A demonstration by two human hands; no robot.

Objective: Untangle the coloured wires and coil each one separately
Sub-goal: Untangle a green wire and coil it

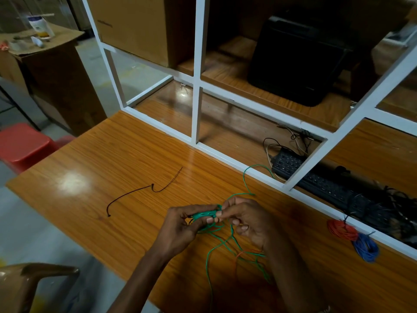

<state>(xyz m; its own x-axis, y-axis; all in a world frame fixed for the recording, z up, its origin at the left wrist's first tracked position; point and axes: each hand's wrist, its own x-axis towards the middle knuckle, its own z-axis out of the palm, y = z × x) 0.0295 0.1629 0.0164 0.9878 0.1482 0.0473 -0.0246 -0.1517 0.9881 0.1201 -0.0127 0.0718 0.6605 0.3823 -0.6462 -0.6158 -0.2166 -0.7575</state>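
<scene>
Above the near middle of the wooden table [117,154], the left hand [182,224] and right hand [246,220] both pinch a green wire [204,215] bundle. Red coil [341,230] and blue coil [366,247] lie touching at right; a dark wire [135,192] lies left.

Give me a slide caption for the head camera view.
Both hands, left and right, wind green wire over the table; red coil and blue coil done.

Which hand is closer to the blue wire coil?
Right. The right hand lies between the left hand and the blue wire coil by the frame.
</scene>
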